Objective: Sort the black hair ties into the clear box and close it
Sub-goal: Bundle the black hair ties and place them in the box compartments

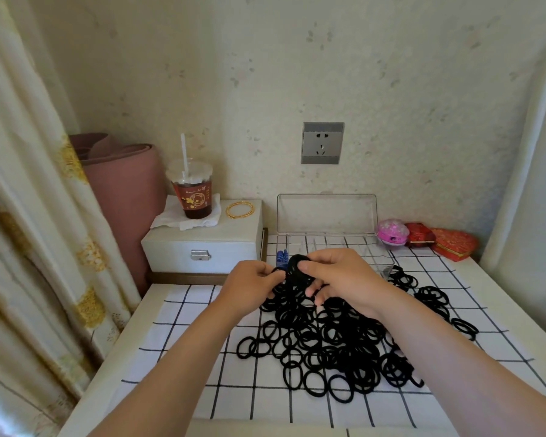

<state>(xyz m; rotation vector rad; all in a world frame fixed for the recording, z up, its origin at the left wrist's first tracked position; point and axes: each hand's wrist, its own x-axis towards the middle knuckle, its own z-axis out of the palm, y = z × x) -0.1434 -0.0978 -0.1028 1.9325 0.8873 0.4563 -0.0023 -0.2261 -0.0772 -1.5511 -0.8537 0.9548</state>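
Observation:
A large pile of black hair ties (338, 342) lies spread over the white checked cloth (183, 342) on the table. Behind it stands the clear box (382, 263) with its lid (327, 212) raised against the wall; a small blue item (282, 258) shows at its left end. My left hand (249, 288) and my right hand (338, 275) meet above the far edge of the pile. Together they grip a bunch of black hair ties (297, 269), fingers curled round it. The box's inside is mostly hidden behind my hands.
A white jewellery case (202, 250) at the back left carries a drink cup with a straw (191, 190) and gold bangles (240, 210). A pink round case (393, 232) and red boxes (445, 242) sit at the back right. A curtain (29, 216) hangs on the left.

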